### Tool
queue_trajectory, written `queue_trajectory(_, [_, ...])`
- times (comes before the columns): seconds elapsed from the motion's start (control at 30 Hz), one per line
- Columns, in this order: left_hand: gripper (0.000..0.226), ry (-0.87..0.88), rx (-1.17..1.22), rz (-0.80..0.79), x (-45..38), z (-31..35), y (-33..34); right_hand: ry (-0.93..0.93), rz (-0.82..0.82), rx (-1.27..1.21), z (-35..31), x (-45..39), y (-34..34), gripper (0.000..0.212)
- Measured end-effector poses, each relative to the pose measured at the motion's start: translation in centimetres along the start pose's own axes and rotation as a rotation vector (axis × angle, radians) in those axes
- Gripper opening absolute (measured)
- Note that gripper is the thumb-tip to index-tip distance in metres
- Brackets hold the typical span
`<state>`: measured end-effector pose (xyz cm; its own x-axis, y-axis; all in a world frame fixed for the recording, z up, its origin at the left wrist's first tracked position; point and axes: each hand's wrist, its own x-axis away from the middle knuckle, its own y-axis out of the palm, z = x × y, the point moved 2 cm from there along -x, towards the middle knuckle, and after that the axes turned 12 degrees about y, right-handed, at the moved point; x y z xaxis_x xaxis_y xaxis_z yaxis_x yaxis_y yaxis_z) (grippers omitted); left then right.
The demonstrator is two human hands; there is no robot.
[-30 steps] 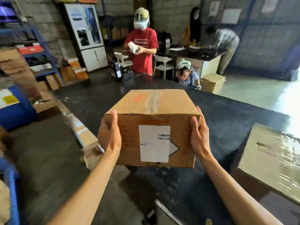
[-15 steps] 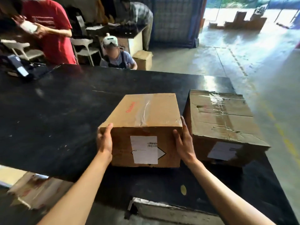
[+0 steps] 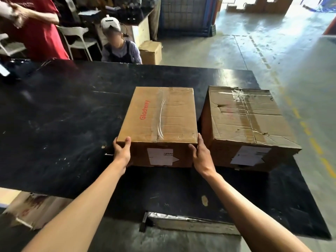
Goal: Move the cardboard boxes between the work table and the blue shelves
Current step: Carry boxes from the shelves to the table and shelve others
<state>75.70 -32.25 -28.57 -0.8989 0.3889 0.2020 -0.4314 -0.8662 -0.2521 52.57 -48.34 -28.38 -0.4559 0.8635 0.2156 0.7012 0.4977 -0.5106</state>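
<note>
Cardboard box (image 3: 160, 115), brown and taped with red lettering, now rests on our black bench (image 3: 54, 115) near its right edge, no longer carried. Our left hand (image 3: 122, 151) and right hand (image 3: 201, 153) still clasp its near corners; beside it sits a creased brown carton (image 3: 245, 120). We judge this delivery nearly done.

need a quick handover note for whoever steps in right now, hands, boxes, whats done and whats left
Left hand: grips the near left corner of the Glodway box, thumb on its top edge.
Right hand: grips the same box's near right corner, in the gap beside the worn box.
Boxes: both sit side by side on the black work table, labels facing the person. Whether the Glodway box's weight is fully on the table cannot be told.
Done: the Glodway box is at the table, next to the worn one.
Left: let go, then carry on moving boxes. The blue shelves are not in view.
</note>
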Motion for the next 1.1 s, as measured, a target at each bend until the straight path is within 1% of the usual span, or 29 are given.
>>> queue_trajectory(0.13, [0.073, -0.033, -0.043, 0.034, -1.7, 0.9, 0.6, 0.078, -0.009, -0.011, -0.8, -1.3, 0.6, 0.058])
queue_trajectory(0.27, [0.076, -0.066, -0.164, 0.034, -2.7, 1.3, 0.9, 0.125, 0.030, 0.006, -0.8, -2.0, 1.1, 0.059])
queue_trajectory(0.37, [0.078, -0.142, -0.193, 0.037, -2.5, 1.6, 1.0, 0.153, 0.013, 0.000, -0.9, -2.0, 1.2, 0.060])
queue_trajectory(0.43, [0.078, -0.200, -0.190, 0.020, -2.1, 1.8, 0.9, 0.141, -0.010, 0.020, -1.3, -1.8, 0.9, 0.065])
queue_trajectory(0.47, [0.078, -0.223, -0.194, 0.007, -1.7, 1.8, 0.8, 0.112, -0.010, 0.059, -1.6, -1.5, 0.8, 0.072])
queue_trajectory(0.53, [0.081, -0.249, -0.179, -0.014, -0.8, 1.7, 0.5, 0.007, 0.027, 0.213, -2.6, -0.6, 0.9, 0.084])
queue_trajectory(0.6, [0.081, -0.232, -0.163, -0.022, 0.2, 1.5, -0.2, -0.135, 0.095, 0.377, -4.3, 0.3, 1.5, 0.087])
queue_trajectory(0.67, [0.076, -0.168, -0.181, -0.026, 1.1, 1.3, -1.6, -0.245, 0.093, 0.448, -6.6, 1.3, 2.6, 0.085])
queue_trajectory(0.8, [0.066, -0.049, -0.257, 0.046, 2.4, 1.6, -7.0, -0.388, -0.077, 0.345, -11.9, 3.0, 5.7, 0.077])
queue_trajectory(0.97, [0.055, 0.025, -0.334, 0.303, 5.0, 1.9, -17.1, -0.575, -0.320, 0.240, -19.3, 6.8, 11.5, 0.072])
queue_trajectory(1.07, [0.051, 0.000, -0.364, 0.460, 7.7, 2.1, -23.9, -0.713, -0.510, 0.194, -23.7, 10.4, 15.4, 0.071])
queue_trajectory(1.1, [0.051, -0.002, -0.381, 0.501, 8.7, 2.2, -25.7, -0.757, -0.549, 0.176, -24.8, 11.5, 16.4, 0.070])
